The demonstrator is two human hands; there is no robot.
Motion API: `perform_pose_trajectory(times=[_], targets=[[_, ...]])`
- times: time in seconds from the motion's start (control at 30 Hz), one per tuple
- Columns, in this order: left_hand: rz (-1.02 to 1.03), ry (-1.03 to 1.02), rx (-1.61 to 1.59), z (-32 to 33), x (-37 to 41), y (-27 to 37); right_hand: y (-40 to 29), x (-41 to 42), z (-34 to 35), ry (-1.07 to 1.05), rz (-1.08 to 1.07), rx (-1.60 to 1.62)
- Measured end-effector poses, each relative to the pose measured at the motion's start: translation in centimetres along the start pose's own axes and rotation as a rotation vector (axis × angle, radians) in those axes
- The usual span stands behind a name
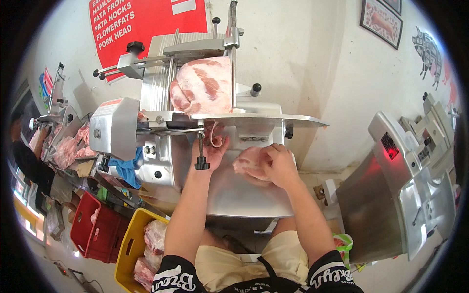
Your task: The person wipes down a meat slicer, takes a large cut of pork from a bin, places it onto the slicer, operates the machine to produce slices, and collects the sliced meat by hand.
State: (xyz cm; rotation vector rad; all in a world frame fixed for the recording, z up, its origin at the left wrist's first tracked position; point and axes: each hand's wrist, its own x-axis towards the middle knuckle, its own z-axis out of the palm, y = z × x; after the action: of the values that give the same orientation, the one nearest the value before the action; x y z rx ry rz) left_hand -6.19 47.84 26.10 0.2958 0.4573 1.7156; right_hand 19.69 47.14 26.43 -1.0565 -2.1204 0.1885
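A large block of raw meat (203, 86) rests on the carriage of a metal meat slicer (113, 128), behind its long horizontal plate. Just below that plate, my left hand (216, 152) is palm up with fingers apart, and a curled meat slice (216, 137) hangs at its fingers; whether it bears the slice's weight is unclear. To the right, my right hand (280, 164) has its fingers bent on the edge of a stack of sliced meat (253, 163) lying on the slicer's metal tray (253, 201).
A yellow crate (126, 252) with bagged meat and a red crate (88, 227) stand low at left. A blue cloth (128, 168) lies by the slicer. Another person (29, 161) is at a second machine, far left. A large steel machine (373, 205) stands at right.
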Motion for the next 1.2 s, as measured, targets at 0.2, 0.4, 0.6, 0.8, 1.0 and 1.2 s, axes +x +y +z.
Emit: perform_pose_trajectory(times=[0.2,0.4,0.6,0.8,1.0,1.2], targets=[[-0.182,-0.311,-0.194,-2.5,2.1,0.3,0.1,0.2,-0.5,0.090,0.058,0.121],[-0.043,-0.197,0.649,-0.8,0.0,-1.5,-1.4,0.5,-0.6,0.114,0.079,0.339],[-0.030,-0.455,0.822,3.7,-3.2,-5.5,-1.4,0.0,-0.7,0.145,0.158,0.573],[0.222,-0.284,1.573,1.3,-2.2,-2.6,1.0,0.7,0.3,0.071,0.280,0.155],[0.114,-0.141,0.851,0.5,-0.7,-0.2,1.0,0.0,0.5,0.063,0.237,-0.001],[-0.027,-0.238,-0.051,0.5,1.4,1.1,0.8,0.3,0.7,0.042,0.196,-0.006]])
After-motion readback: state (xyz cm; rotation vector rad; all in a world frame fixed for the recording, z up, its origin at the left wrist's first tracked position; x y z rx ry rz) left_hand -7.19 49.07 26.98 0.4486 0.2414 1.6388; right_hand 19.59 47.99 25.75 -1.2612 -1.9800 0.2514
